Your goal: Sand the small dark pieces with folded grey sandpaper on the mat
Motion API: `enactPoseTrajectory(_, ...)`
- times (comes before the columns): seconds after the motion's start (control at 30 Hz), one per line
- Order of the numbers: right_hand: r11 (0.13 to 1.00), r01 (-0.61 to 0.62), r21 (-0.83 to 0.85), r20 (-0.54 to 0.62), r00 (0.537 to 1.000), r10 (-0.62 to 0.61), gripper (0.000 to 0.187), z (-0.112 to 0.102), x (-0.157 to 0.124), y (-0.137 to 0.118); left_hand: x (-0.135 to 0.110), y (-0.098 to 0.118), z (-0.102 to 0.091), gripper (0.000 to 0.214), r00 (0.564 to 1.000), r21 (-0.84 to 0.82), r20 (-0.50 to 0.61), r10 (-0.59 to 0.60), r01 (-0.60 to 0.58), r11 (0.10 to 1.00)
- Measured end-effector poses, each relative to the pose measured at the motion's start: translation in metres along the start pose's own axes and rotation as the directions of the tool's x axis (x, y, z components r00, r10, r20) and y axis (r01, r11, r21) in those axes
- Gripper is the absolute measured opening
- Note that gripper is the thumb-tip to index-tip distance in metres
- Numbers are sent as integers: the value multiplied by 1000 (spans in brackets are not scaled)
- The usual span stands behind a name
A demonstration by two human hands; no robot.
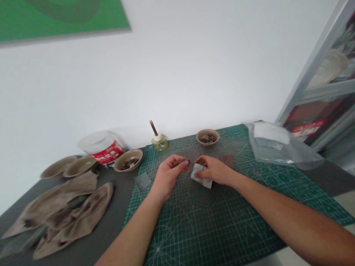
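My left hand [169, 173] is curled above the green cutting mat [210, 218], its fingertips pinching a small dark piece [188, 161]. My right hand [215, 170] is closed on a folded pale grey sheet, like sandpaper [201, 176], which rests against the mat. The two hands almost meet at the mat's far middle. A brownish scrap [227, 160] lies just behind my right hand.
Two small bowls of dark pieces [128, 160] [208, 137] stand at the back, with a small glass bottle [159, 142] between them. A plastic tub [102, 147], empty dishes [69, 167], brown cloths [66, 208], a grey square [142, 180] and a clear plastic bag [280, 146] lie around.
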State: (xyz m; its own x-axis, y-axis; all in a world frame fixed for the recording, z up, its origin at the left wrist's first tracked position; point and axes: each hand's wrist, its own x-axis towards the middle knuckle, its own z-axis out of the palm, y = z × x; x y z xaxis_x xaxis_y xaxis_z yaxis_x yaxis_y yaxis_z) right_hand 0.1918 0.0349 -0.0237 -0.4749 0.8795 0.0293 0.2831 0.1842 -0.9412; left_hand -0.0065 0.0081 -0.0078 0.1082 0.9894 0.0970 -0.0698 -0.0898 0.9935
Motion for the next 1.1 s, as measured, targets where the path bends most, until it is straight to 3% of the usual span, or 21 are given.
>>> enactPoseTrajectory(0.13,906,99,-411,-138,976,-169,46,-3,0,5,-1,-2,2,21,999,-64,46,-28,31,997)
enactPoseTrajectory(0.2,852,86,-516,-154,969,-191,45,-5,0,6,-1,-4,3,21,997,-78,63,-34,39,996)
enactPoseTrajectory(0.27,845,100,-525,-93,980,-174,39,-4,-1,6,-1,-5,4,22,996,-83,82,-39,45,995)
enactPoseTrajectory(0.37,858,199,-474,-3,974,-228,30,0,-3,2,-2,-5,6,25,994,-62,105,-32,39,997)
enactPoseTrajectory(0.47,869,279,-409,-49,944,-326,29,2,-5,-4,-3,-4,8,25,993,-24,112,-25,28,999)
enactPoseTrajectory(0.53,919,300,-256,-68,943,-327,29,1,-5,-8,-3,-3,8,25,994,4,105,-33,33,999)
enactPoseTrajectory(0.6,959,283,-13,-29,959,-283,29,-1,-6,-11,-3,-2,9,24,995,30,91,-32,29,999)
enactPoseTrajectory(0.7,943,206,260,24,975,-219,26,-3,-5,-13,-4,2,11,23,997,93,73,5,-12,996)
enactPoseTrajectory(0.87,914,81,398,46,993,-108,23,1,-3,-13,-7,5,14,19,993,234,80,82,-99,967)
enactPoseTrajectory(1.1,878,52,475,29,997,-75,22,6,-3,-12,-7,2,15,15,988,316,84,131,-152,937)
